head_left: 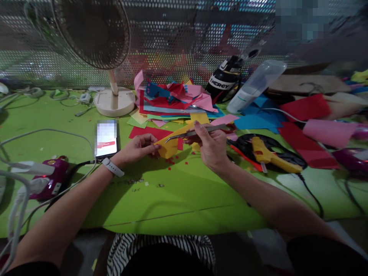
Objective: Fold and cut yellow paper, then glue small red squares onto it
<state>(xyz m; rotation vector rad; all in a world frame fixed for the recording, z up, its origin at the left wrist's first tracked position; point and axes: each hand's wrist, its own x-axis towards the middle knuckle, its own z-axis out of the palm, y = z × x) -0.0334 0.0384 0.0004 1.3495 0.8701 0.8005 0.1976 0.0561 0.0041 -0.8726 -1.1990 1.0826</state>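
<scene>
The person wears black sleeves, a pale left wristband and black-and-white striped cloth.

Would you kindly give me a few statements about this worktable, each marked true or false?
1. The left hand holds yellow paper. True.
2. The right hand holds a paintbrush. False: the right hand holds metal tweezers with a curved tip.
3. A fan stands on the green table. True.
4. No band is worn on either wrist. False: a pale wristband is around the left wrist.
5. The phone lies to the right of the yellow glue gun. False: the phone lies to the left of the yellow glue gun.
6. A black bottle with white lettering is at the far side. True.
</scene>
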